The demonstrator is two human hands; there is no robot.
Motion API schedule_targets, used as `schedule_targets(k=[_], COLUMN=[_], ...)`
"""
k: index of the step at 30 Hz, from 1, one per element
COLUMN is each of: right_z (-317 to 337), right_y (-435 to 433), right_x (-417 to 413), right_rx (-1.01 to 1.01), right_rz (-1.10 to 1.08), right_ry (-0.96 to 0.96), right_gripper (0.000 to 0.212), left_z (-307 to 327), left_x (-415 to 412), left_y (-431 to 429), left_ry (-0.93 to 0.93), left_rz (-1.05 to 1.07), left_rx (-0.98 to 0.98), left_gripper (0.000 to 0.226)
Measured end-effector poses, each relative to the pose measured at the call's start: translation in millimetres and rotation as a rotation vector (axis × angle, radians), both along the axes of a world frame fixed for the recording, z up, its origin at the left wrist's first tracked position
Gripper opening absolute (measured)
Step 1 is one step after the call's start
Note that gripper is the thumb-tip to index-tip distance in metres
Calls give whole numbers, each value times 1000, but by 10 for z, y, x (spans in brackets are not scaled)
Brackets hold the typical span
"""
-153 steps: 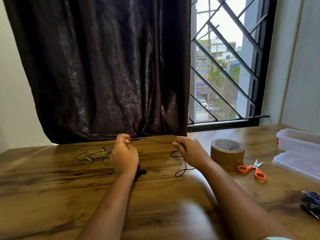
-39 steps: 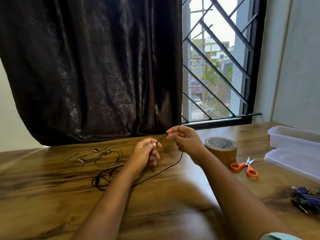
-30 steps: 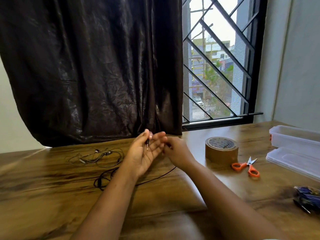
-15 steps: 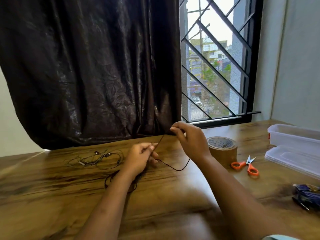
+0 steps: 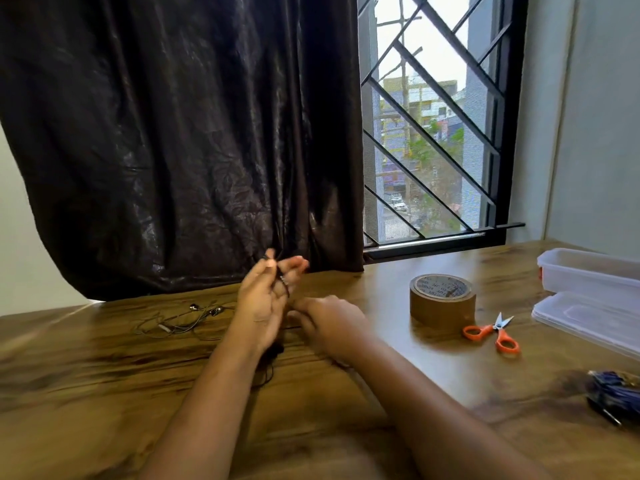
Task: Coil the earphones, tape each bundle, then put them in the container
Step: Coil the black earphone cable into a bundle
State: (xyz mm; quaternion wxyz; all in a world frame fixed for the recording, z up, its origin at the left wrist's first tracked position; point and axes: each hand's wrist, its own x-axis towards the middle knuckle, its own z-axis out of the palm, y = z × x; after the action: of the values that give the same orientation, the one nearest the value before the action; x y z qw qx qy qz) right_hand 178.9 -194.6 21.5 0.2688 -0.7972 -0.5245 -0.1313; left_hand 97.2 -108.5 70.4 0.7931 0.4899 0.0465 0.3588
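We hold our left hand (image 5: 266, 299) upright above the table (image 5: 104, 393), palm toward us and fingers mostly straight. The thumb pinches the plug end of the black earphone cord (image 5: 283, 284) against the forefinger. We judge the straight fingers serve as a form to wind on, and the pinch keeps the first turn from slipping. The slack hangs past the wrist and lies on the wood at 6 o'clock of that hand.

Our right hand (image 5: 329, 320) sits low at 4 o'clock of the left, close to its heel. It is blurred and its fingers look curled, but we cannot tell whether it is pinching the cord.

The second earphones (image 5: 187, 320) lie loose and uncoiled at 9 o'clock of the left hand, within reach for a later turn. The tape roll (image 5: 441, 299) stands flat at 3 o'clock of our hands. The scissors (image 5: 491, 332) lie just beyond it at 4 o'clock, ready for binding.

The container (image 5: 588, 275) sits open at the far 3 o'clock edge. Its lid (image 5: 588, 320) lies beside it on the near side, so nothing stands in the way of dropping bundles in. No bundle shows inside it from this low angle. A blue bundle (image 5: 613, 393) lies on the table at 4 o'clock, outside the container, and we cannot tell what it is.
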Motion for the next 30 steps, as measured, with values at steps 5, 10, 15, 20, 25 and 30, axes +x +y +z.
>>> schedule_targets(k=[5,10,15,20,25,30], right_z=[124,222,207,117,-78,-13], right_y=[-56,-309,-359,-236,-50,-11], right_x=[-7,234,302,277,250,130], right_rx=[67,357,513,482,332,116], right_rz=[95,21,-33,-18,137,235], right_ry=[-148,-139,-1,159,364,347], right_gripper=[25,14,21,26,21,18], left_z=[-162,-120,-29,-13,107,110], left_x=[-33,-84,-138,-169,-107,-22], left_y=[245,-58,27,0,-198,36], left_ry=[373,468,231,166,57,-57], left_rz=[296,-310,-566,-768,-472,127], left_rx=[482,392,67,64,42,102], left_gripper=[27,30,37,71,37,40])
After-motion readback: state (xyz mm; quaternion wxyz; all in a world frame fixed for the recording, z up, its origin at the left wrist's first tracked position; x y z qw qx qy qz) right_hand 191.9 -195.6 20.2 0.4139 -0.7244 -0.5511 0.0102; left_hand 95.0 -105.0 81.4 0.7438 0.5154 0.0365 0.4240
